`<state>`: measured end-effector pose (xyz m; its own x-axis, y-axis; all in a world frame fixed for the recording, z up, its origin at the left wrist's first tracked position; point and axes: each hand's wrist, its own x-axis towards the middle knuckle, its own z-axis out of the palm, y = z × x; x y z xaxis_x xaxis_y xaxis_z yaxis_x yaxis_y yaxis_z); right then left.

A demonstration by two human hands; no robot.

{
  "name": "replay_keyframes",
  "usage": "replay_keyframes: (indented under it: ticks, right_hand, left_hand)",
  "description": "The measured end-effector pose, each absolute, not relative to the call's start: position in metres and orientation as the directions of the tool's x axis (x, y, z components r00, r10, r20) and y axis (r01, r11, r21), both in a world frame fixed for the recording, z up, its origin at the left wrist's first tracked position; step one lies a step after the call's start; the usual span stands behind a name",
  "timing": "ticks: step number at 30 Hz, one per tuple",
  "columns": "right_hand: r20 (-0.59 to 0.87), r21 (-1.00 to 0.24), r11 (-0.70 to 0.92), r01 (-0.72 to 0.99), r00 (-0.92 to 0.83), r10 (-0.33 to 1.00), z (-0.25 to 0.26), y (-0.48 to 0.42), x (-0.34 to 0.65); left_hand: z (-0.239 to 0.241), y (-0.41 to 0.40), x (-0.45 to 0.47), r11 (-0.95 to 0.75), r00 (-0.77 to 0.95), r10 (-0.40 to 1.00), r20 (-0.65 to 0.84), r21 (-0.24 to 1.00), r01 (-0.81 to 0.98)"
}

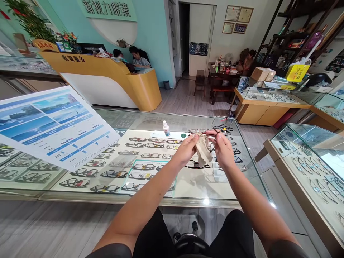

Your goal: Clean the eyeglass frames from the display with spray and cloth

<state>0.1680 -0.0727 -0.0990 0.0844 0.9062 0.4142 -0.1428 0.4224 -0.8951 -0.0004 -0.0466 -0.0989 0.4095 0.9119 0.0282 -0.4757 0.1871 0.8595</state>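
Observation:
My left hand (pixel 186 149) is closed on a beige cleaning cloth (pixel 202 152) that hangs down between both hands. My right hand (pixel 223 148) pinches a pair of thin-framed glasses (pixel 219 125), whose lens rises above my fingers. The cloth is pressed against the glasses where the hands meet. Both hands hover above the glass display counter (pixel 242 172), over rows of spectacle frames (pixel 139 145) laid out inside it.
A small spray bottle (pixel 166 128) stands on the counter beyond my hands. A large printed poster (pixel 53 123) lies at the left. More glass cases (pixel 309 157) stand at the right. People sit behind a yellow reception desk (pixel 113 77) and at a far table.

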Motion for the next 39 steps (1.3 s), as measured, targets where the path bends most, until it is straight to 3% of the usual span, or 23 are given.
replay_keyframes:
  ticks: [4,10,16,22,27,31,39]
  right_hand:
    - [0.465,-0.865,0.488,-0.118,0.173,0.868,-0.090,-0.074,0.176]
    - [0.577,-0.802,0.537,0.262,0.105,0.810,-0.083,-0.084,0.171]
    - [0.613,-0.762,0.570,0.308,0.060,0.788,-0.085,-0.085,0.168]
    - [0.650,-0.731,0.571,0.374,0.128,0.749,-0.091,-0.074,0.177]
    - [0.692,-0.660,0.615,0.430,0.032,0.721,-0.102,-0.067,0.178]
    - [0.658,-0.689,0.623,0.369,-0.041,0.752,-0.098,-0.074,0.167]
    - [0.500,-0.806,0.529,0.266,-0.175,0.848,-0.066,-0.157,0.133]
  left_hand:
    - [-0.090,-0.039,-0.008,0.277,0.397,0.918,-0.013,0.736,-0.617]
    - [-0.086,-0.041,-0.011,0.374,0.456,0.888,-0.058,0.667,-0.644]
    - [-0.082,-0.038,-0.017,0.354,0.459,0.888,-0.027,0.678,-0.644]
    - [-0.065,-0.037,-0.038,0.419,0.436,0.893,-0.115,0.570,-0.707]
    - [-0.066,-0.081,-0.051,0.347,0.280,0.937,-0.208,0.631,-0.693]
    - [-0.072,-0.123,-0.063,0.207,0.175,0.977,-0.118,0.709,-0.675]
    - [-0.075,-0.172,-0.071,0.080,0.133,0.991,0.010,0.755,-0.651]
